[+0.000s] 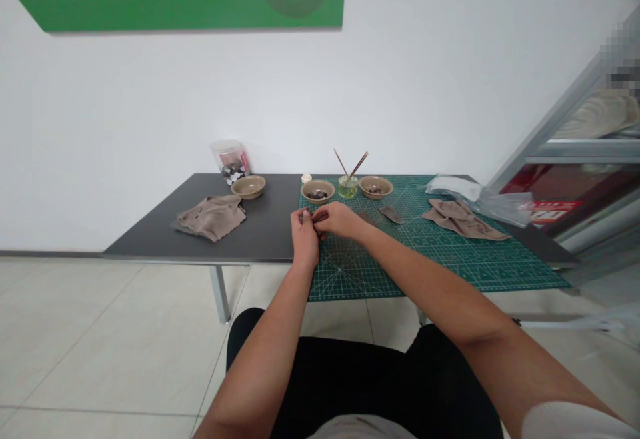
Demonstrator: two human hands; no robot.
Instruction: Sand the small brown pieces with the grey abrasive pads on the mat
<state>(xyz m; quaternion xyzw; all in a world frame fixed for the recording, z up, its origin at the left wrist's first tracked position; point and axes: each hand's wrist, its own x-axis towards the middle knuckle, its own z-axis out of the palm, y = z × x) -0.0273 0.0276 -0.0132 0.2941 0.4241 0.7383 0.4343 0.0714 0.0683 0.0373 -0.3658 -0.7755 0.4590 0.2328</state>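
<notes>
Hands [305, 234] [337, 219], tight pinch (dark piece [317, 221] between)

1 green-bordered sign [190, 9] on white wall [400, 92] | metal frame [550, 126] at right | tiled floor [75, 332]

A smooth, dark, matt top is shown on the table [270, 239], which is carried on a metal leg [220, 294]. Smooth, plastic-looking sheet is seen in the mat [450, 266]. Soft, matt, creased fabric is shown by the left cloth [215, 218] and right cloth [460, 219]. Thin, shiny, clear plastic is seen in the bag [505, 204]. The floor [75, 319] is laid in smooth, faintly glossy tiles.
</notes>
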